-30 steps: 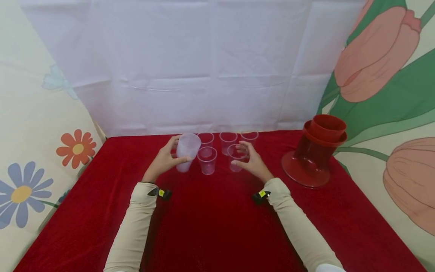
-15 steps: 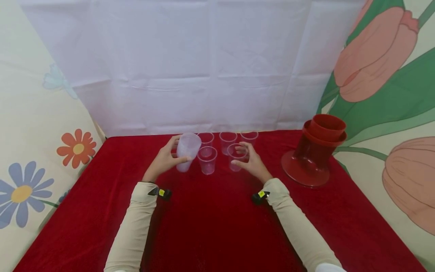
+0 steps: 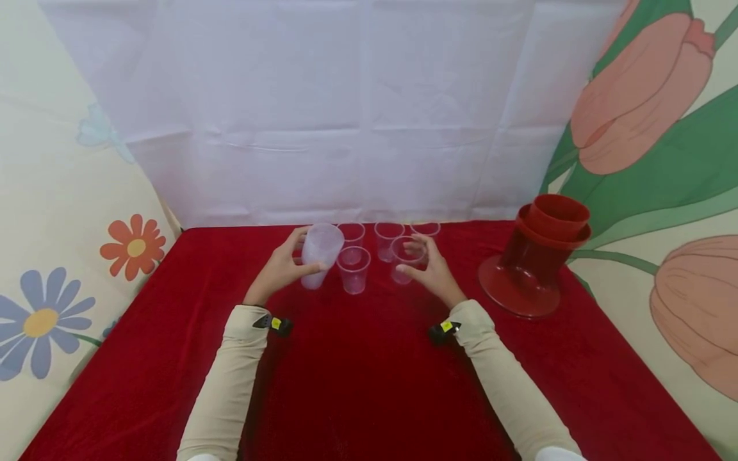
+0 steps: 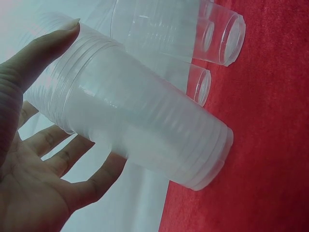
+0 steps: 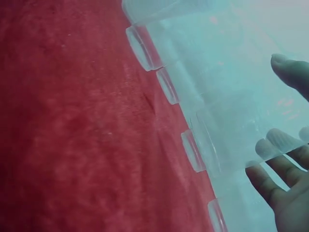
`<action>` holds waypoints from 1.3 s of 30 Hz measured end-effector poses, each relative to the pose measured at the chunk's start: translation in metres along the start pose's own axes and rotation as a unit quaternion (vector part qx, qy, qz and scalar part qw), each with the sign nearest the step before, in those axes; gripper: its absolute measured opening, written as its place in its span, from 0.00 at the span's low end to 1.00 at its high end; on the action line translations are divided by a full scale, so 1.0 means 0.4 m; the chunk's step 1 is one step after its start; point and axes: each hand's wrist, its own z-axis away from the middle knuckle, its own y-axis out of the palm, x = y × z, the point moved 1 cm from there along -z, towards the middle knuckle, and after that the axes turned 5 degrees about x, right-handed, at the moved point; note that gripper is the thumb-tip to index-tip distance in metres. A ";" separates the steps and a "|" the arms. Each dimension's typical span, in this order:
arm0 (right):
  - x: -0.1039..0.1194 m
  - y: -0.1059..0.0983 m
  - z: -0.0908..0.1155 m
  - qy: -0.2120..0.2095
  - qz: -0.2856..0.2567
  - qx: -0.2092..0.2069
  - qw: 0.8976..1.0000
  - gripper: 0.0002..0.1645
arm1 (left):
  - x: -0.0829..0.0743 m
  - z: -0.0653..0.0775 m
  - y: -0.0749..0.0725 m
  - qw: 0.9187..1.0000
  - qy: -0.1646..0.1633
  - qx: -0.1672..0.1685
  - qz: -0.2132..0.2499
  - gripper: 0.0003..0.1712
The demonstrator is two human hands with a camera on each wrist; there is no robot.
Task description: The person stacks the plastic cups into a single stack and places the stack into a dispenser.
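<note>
My left hand grips a stack of nested clear plastic cups, thumb near the rims and fingers around the far side. The stack tilts in the left wrist view. My right hand holds a single clear plastic cup between thumb and fingers; the fingers show through its wall in the right wrist view. Between the hands one clear cup stands upright on the red cloth. Behind, a row of three more clear cups stands, the right one partly hidden by my right hand.
A red plastic vessel with a wide flared base stands at the right, a smaller red cup-shaped piece set in its top. Red cloth covers the table. A white sheet hangs right behind the cups.
The cup in my right hand has risen slightly and shifted a little right, away from the standing cup. My left hand keeps its grip on the stack, nearly still.
</note>
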 end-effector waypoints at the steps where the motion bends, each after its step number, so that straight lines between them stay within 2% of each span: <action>1: 0.002 -0.002 0.000 0.001 -0.001 -0.001 1.000 0.45 | 0.001 0.000 0.000 1.000 0.000 0.001 -0.001 0.47; 11: 0.020 -0.013 -0.007 -0.003 0.004 -0.008 1.000 0.44 | -0.006 0.000 0.000 1.000 -0.002 0.002 0.001 0.47; 26: 0.037 -0.027 -0.013 -0.054 0.018 -0.035 0.998 0.42 | -0.003 -0.003 0.000 1.000 -0.007 0.001 0.003 0.47; 34: 0.051 -0.031 -0.015 -0.039 0.023 -0.042 0.998 0.41 | -0.002 -0.003 -0.003 1.000 -0.013 0.003 0.000 0.47; 39: 0.054 -0.031 -0.015 -0.052 0.018 -0.044 0.998 0.41 | 0.001 -0.001 0.000 1.000 -0.012 0.005 -0.002 0.47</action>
